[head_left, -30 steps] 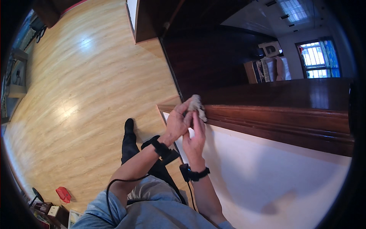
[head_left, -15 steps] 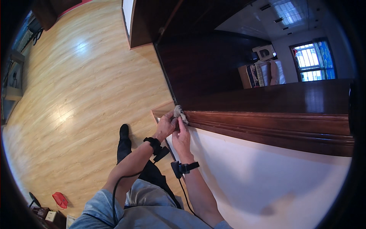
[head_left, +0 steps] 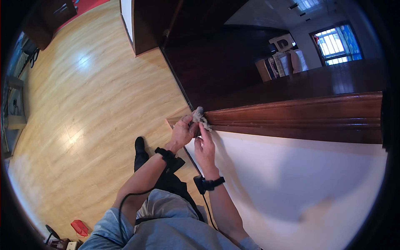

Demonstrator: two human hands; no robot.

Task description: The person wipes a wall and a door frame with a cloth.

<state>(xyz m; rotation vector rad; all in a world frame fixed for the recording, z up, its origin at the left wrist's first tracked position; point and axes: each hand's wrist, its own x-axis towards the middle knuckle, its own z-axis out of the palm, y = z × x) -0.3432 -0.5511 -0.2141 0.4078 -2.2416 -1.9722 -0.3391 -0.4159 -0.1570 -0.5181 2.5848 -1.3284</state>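
A small grey cloth (head_left: 200, 118) is held bunched against the corner end of the dark wooden rail (head_left: 291, 118), at about 12 o'clock from the two hands. The left hand (head_left: 182, 132) is curled closed around the cloth's lower part, thumb side up. The right hand (head_left: 204, 146) is laid flatter against the white wall (head_left: 291, 187) just below the rail, its fingers stretched up so that the tips touch the cloth; whether it is actually pinched there cannot be told.

A slip is judged the main risk: the cloth is small, the moulded edge is narrow, and with pressure at the very end of the rail it could be pushed off the corner and dropped to the wooden floor (head_left: 83, 104) at 9 o'clock. A knuckle could also be scraped on the sharp corner.

Much is hidden. The cloth's underside and the rail's grooves beneath it are covered by the fingers. The rail's far end is swallowed by the dark rim at 3 o'clock. Both wrists carry black bands (head_left: 207, 183); the cable trailing from the left one is lost behind the grey clothing.
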